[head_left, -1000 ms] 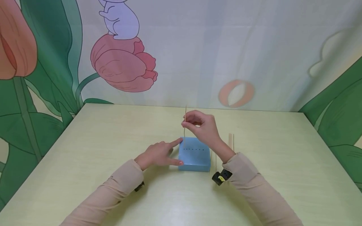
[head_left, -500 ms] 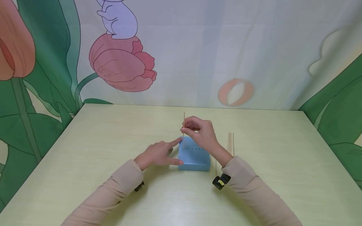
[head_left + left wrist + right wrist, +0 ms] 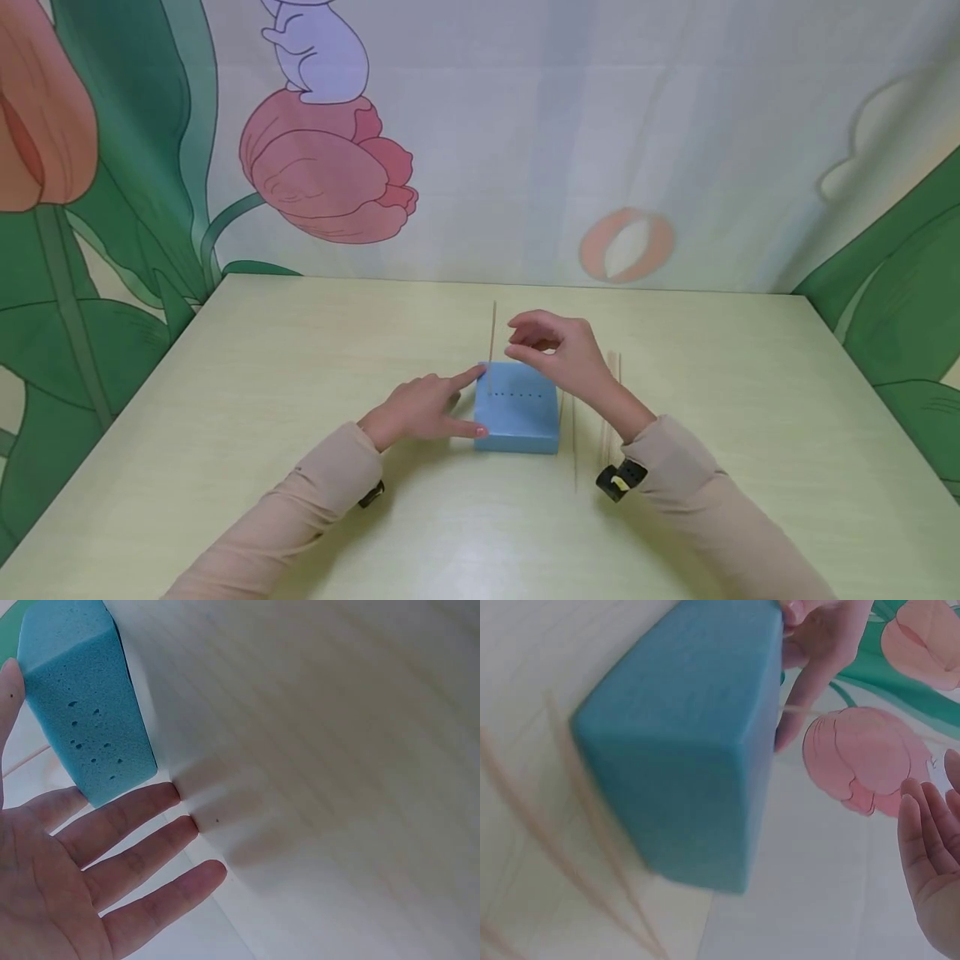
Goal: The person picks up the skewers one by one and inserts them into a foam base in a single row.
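A blue foam block (image 3: 517,421) lies mid-table, a row of small holes across its top. One thin wooden stick (image 3: 492,333) stands upright in it at the left end of that row. My left hand (image 3: 423,408) touches the block's left side, the index finger at the back corner and the thumb at the front one. Its other fingers extend straight beside the block in the left wrist view. To the right of the standing stick, above the block, my right hand (image 3: 558,342) has its fingers loosely bent, with a gap to the thumb and nothing held.
Several loose wooden sticks (image 3: 574,450) lie on the table (image 3: 712,375) right of the block, partly under the right forearm. Behind the table hangs a curtain (image 3: 487,167) printed with flowers.
The right hand lowered the stick to the block, let go of it and moved off to the right. The stick stays upright by itself. My left hand keeps its place.
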`<action>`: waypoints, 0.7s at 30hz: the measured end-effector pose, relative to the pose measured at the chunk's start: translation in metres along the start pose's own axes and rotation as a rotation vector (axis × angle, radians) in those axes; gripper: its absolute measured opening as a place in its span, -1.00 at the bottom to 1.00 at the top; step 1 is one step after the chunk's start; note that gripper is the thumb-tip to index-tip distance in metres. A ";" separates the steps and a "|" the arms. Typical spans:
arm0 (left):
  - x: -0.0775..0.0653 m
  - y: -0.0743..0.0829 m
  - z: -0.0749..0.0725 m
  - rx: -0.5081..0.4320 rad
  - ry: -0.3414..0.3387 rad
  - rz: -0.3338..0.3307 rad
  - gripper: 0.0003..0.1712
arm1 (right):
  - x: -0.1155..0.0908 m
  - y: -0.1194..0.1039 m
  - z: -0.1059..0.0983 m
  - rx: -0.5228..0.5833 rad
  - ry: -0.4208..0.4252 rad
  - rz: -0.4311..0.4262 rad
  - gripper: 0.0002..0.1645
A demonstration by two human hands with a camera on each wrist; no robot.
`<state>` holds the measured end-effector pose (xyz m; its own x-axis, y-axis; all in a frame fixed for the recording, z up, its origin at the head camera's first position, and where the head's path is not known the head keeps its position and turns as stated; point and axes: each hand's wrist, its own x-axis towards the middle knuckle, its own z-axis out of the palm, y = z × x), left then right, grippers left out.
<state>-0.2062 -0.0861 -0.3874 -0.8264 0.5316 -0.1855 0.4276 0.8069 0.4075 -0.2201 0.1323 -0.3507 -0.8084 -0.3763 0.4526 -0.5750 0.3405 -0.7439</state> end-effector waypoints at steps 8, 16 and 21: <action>0.001 0.000 0.001 0.008 0.006 -0.008 0.02 | -0.021 0.024 -0.027 -0.097 -0.033 0.121 -0.61; -0.001 0.001 0.000 -0.003 0.006 0.000 0.02 | -0.046 0.049 -0.054 -0.218 -0.120 0.235 -0.49; -0.001 0.002 0.000 -0.008 0.000 -0.008 0.02 | -0.059 0.068 -0.068 -0.248 -0.180 0.283 -0.36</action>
<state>-0.2045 -0.0856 -0.3860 -0.8297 0.5253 -0.1890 0.4181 0.8091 0.4130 -0.2195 0.2362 -0.3947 -0.9167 -0.3751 0.1374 -0.3637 0.6415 -0.6754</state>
